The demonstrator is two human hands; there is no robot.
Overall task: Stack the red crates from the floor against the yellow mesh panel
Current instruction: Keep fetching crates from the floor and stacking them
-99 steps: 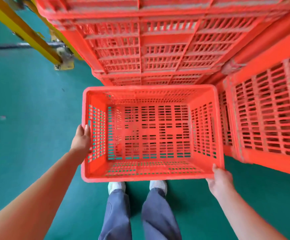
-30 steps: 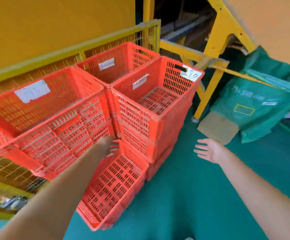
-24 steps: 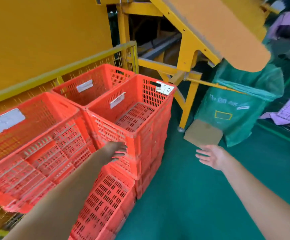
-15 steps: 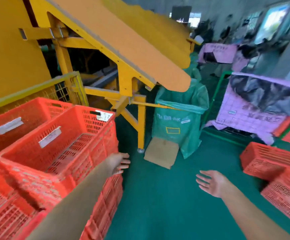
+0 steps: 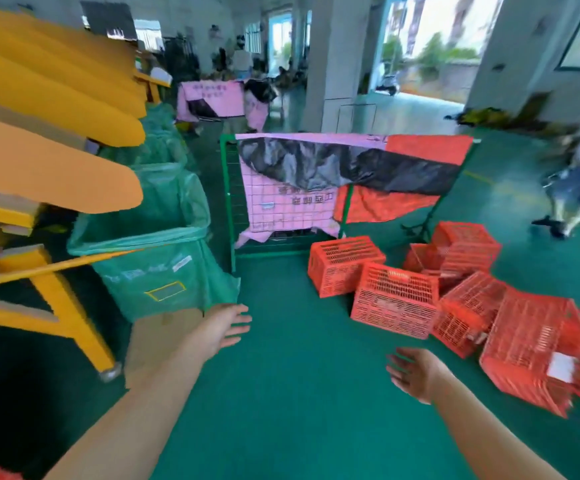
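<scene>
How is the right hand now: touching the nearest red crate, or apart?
Apart. The head view shows green floor between the right hand and the nearest red crate.

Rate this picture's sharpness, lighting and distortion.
Head view: motion blur softens everything, worst at the right edge, where the nearest red crates streak; left hand and right hand have soft outlines. Head view: the doorway is washed out bright, while the floor under the yellow frame is nearly black. Head view: the wide lens tilts the pillar.
</scene>
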